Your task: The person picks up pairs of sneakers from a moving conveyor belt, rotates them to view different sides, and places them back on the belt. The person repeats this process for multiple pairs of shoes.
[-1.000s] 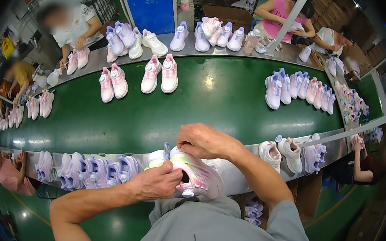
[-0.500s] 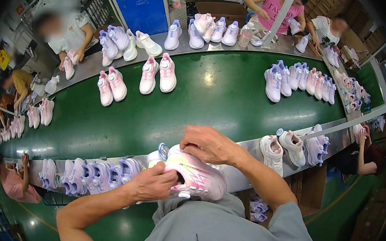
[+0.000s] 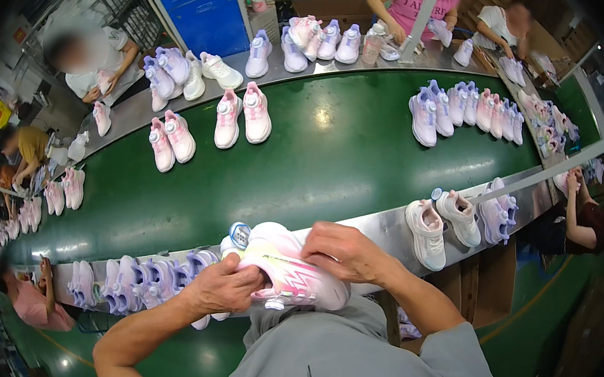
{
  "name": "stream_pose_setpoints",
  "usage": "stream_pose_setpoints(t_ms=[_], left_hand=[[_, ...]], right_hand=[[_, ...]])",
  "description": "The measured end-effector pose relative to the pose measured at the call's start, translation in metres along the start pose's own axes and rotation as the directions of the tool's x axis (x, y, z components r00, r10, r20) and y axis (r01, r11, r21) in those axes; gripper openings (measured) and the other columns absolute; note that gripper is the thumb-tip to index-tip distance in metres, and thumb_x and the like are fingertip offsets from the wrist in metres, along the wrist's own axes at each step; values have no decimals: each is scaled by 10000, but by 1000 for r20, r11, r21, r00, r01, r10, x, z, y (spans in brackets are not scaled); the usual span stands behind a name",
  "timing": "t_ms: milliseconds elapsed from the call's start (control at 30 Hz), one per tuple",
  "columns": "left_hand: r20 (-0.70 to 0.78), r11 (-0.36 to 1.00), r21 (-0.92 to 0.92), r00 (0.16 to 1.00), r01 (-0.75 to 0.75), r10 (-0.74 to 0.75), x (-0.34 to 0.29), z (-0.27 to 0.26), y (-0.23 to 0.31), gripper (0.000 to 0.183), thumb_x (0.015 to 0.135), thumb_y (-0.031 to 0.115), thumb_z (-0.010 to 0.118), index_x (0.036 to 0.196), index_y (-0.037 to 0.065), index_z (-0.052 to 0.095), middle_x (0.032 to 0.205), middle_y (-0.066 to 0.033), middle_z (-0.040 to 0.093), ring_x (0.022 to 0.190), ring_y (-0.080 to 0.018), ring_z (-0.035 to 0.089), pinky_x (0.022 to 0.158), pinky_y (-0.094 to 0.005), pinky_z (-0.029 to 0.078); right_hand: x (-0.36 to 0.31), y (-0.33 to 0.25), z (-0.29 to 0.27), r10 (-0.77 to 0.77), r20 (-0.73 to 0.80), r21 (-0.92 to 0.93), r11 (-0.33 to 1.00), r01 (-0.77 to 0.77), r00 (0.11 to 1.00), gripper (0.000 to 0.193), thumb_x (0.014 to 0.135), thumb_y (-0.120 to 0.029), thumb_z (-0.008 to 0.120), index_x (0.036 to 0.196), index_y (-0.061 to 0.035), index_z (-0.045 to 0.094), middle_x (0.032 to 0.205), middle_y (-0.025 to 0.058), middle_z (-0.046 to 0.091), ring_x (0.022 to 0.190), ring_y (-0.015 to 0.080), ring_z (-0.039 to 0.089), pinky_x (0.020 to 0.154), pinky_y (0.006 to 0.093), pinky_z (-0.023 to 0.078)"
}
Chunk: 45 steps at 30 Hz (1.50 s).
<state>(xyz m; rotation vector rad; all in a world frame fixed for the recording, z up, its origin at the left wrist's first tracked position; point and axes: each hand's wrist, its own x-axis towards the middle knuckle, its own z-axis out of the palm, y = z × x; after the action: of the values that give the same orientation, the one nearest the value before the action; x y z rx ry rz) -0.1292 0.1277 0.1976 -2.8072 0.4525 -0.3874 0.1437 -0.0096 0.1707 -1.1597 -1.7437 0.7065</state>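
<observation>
A white and pink sneaker [image 3: 293, 268] with a zigzag side pattern lies on its side in front of my chest, over the metal ledge [image 3: 378, 230]. My left hand [image 3: 225, 291] grips its heel end from below. My right hand [image 3: 343, 252] rests over its top near the toe, fingers curled on the upper. A second shoe with a round blue dial [image 3: 240, 235] sits just behind it.
A green conveyor belt [image 3: 319, 161] carries pairs of pink and lilac sneakers [image 3: 243, 116]. More lilac shoes [image 3: 137, 282] line the ledge to my left, white ones [image 3: 426, 231] to my right. Other people work around the belt; a blue cabinet [image 3: 196, 1] stands beyond.
The shoe stays in both hands, shifted only slightly. My head has tilted a little, and the pairs on the belt sit a bit further right.
</observation>
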Motion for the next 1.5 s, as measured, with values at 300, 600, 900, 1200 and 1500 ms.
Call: stream_pose_setpoints(t_ms=[300,600,900,1200,1500], left_hand=[[-2,992,-6,992,123,-123,-12,2,-4,129,702,164,709,821,119,732,883,54,641,919,-123,587,823,-371,427],[12,994,-13,994,109,-109,-12,2,-10,164,760,173,708,905,103,741,932,50,695,959,-110,618,851,-382,431],[19,976,-54,978,209,-208,-35,15,-5,205,742,172,700,928,109,760,1028,0,756,1035,-129,668,866,-415,447],[14,993,7,993,118,-118,-20,9,-8,163,779,181,695,914,103,742,989,31,747,943,-107,620,872,-391,440],[18,984,-114,991,136,-135,-10,12,-2,91,764,172,692,836,116,700,908,27,642,919,-139,582,777,-371,409]], right_hand=[[-19,8,-12,106,95,-22,994,-104,990,70,939,-63,698,1001,-35,679,963,121,624,915,322,654,807,422,539],[-9,11,1,86,-20,-13,996,-86,996,69,933,-35,712,998,-23,692,959,115,656,900,311,662,794,404,550],[-55,2,8,183,-102,-4,983,-184,978,155,874,35,745,1012,-19,700,987,121,694,912,315,684,806,401,566],[-24,7,4,86,-86,15,996,-85,993,86,937,-27,698,1014,-19,658,951,123,608,889,318,636,790,416,527],[36,15,33,-43,-126,-11,999,42,991,96,918,5,709,1001,-5,662,947,122,631,876,310,648,780,405,543]])
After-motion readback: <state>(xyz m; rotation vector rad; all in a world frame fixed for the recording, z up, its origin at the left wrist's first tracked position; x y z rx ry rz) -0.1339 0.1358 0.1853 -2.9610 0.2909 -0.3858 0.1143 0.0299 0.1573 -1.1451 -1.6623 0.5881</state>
